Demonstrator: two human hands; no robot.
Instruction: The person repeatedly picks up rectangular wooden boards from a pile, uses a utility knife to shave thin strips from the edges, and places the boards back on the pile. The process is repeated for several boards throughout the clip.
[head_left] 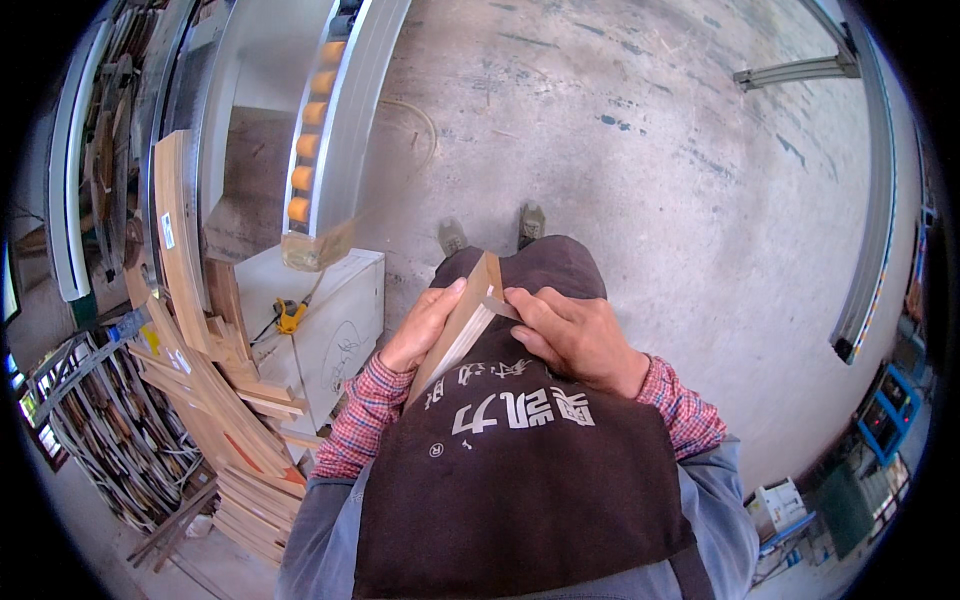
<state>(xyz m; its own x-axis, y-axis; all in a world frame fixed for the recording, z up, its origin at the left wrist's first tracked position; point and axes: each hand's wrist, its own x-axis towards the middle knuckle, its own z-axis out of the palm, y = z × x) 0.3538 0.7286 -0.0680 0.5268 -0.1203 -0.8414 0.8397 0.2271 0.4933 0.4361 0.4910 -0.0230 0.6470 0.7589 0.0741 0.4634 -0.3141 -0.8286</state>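
Head view looks straight down at a person in a dark brown apron (520, 480) with checked red sleeves. Both hands hold a flat wooden board (458, 335) on its edge, close against the apron at the tummy. Its far end points up and away, toward the two shoes (490, 232). The left hand (425, 325) is curled around the board's left side, thumb on top. The right hand (572, 338) presses on the right side, and its fingers pinch a small pale strip at the board's top edge. On the left stands a white box (335, 320) with a yellow tool (290, 316) lying on it. Beside it leans a stack of curved wooden pieces (215, 400). Above the box runs a long metal rail with orange rollers (312, 120). A bunch of thin bent strips (100, 430) lies farther left. The floor (650, 150) is grey concrete with dark spots. Another long metal rail (875, 200) curves along the right side.
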